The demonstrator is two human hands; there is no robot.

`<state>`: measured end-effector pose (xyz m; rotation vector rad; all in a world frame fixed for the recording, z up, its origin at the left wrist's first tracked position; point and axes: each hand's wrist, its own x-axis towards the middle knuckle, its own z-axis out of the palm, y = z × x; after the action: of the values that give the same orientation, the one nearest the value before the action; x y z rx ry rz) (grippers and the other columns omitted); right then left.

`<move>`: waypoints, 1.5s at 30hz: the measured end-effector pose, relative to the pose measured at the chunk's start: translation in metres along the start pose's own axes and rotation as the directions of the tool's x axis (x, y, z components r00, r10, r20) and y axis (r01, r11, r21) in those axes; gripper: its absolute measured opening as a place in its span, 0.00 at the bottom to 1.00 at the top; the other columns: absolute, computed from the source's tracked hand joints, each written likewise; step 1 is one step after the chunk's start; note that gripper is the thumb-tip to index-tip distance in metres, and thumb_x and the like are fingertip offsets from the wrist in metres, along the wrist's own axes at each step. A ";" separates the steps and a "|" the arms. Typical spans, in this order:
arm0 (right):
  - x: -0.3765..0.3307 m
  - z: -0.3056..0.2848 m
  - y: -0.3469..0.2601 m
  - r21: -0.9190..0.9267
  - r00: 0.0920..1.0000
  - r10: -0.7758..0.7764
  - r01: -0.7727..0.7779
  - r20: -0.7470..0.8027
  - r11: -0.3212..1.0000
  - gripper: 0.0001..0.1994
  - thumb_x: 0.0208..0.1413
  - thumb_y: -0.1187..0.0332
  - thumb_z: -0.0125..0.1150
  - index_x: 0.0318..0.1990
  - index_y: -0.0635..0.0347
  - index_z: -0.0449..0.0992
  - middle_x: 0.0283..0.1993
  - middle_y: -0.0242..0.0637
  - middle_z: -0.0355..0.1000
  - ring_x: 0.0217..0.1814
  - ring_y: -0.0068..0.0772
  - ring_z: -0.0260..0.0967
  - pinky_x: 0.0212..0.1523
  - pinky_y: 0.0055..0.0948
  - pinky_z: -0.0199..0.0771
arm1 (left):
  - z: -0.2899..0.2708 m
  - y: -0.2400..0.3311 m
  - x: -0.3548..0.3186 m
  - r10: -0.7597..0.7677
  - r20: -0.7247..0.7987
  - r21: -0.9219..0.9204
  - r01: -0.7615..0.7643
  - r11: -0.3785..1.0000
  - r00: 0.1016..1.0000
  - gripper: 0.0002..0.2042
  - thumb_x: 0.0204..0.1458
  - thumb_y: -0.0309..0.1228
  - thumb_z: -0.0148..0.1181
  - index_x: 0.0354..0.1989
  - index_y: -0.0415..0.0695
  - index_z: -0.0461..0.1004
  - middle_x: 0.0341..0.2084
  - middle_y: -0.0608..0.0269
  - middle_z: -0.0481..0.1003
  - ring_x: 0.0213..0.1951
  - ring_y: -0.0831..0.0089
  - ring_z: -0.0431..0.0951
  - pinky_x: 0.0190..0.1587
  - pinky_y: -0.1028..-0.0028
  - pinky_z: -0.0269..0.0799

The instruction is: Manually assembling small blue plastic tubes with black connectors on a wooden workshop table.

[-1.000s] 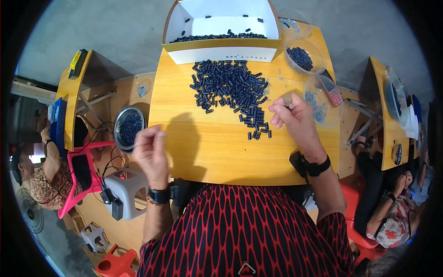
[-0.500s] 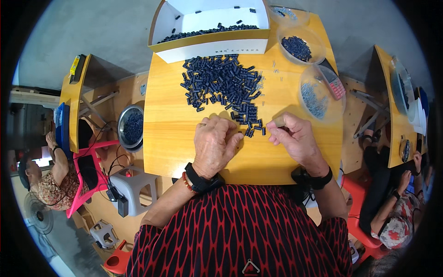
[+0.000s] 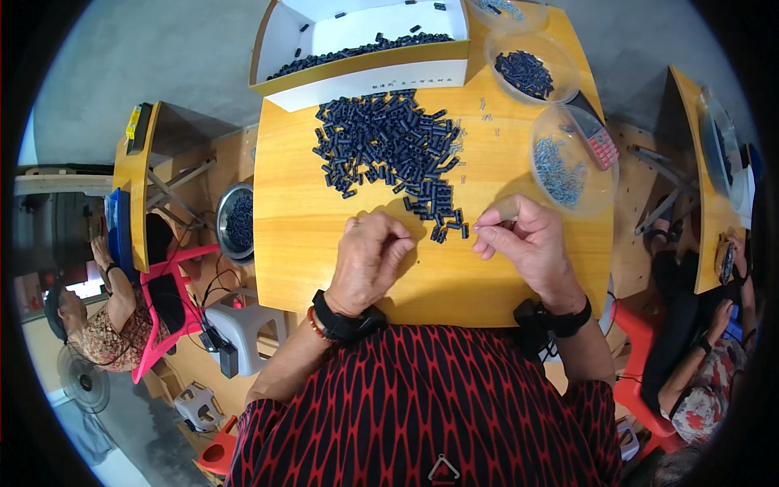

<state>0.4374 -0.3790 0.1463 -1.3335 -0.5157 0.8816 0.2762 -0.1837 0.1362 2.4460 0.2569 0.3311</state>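
Just in front of my body, my left hand point(image 3: 367, 264) is closed low over the table, fingers curled and thumb drawn in. Whatever it holds, if anything, is hidden. My right hand point(image 3: 523, 247) pinches thumb against forefinger, and a tiny thing at the tips is too small to name. Between and beyond the hands lies a small packed group of short black tubular parts point(image 3: 436, 199), a few loose at its near end. It joins a large heap of the same black parts point(image 3: 377, 138). Small silver screw-like pieces point(image 3: 484, 107) are scattered right of the heap.
A white open box point(image 3: 365, 81) with more black parts stands behind the heap. At right are a clear bowl of silver pieces point(image 3: 560, 174), a bowl of black parts point(image 3: 524, 75) and a pink-keyed calculator point(image 3: 604, 150). People sit at tables on both sides.
My left hand has moved slightly left, its fingers and thumb curling in closer. The right hand keeps its pinch in nearly the same place. The whole view has shifted a little.
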 end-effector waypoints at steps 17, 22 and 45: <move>0.026 0.067 -0.010 -0.024 0.997 -0.031 0.033 0.065 0.999 0.03 0.60 0.79 0.58 0.40 0.66 0.75 0.32 0.32 0.75 0.32 0.18 0.75 0.34 0.18 0.76 | -0.007 -0.010 -0.004 -0.389 0.364 -0.928 0.295 -0.226 0.847 0.05 0.60 0.26 0.57 0.40 0.38 0.73 0.31 0.60 0.76 0.30 0.75 0.74 0.36 0.76 0.72; 0.030 0.079 -0.008 -0.116 0.998 -0.043 0.047 0.039 0.992 0.03 0.59 0.78 0.60 0.40 0.68 0.75 0.33 0.34 0.76 0.32 0.17 0.75 0.32 0.19 0.75 | -0.001 -0.015 -0.007 -0.369 0.365 -0.920 0.270 -0.283 0.855 0.04 0.60 0.27 0.58 0.39 0.39 0.73 0.30 0.60 0.76 0.29 0.74 0.74 0.36 0.76 0.72; 0.048 0.077 -0.033 -0.673 0.896 -0.230 0.438 0.379 0.596 0.04 0.52 0.75 0.61 0.35 0.61 0.75 0.30 0.43 0.72 0.33 0.47 0.74 0.32 0.38 0.73 | -0.004 -0.020 -0.007 -0.332 0.280 -0.960 0.270 -0.075 0.901 0.02 0.56 0.20 0.60 0.35 0.38 0.73 0.33 0.56 0.80 0.32 0.75 0.81 0.36 0.76 0.81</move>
<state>0.4145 -0.2936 0.1856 -1.7808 -1.4160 0.5117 0.2663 -0.1673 0.1252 0.7924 0.3982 0.2137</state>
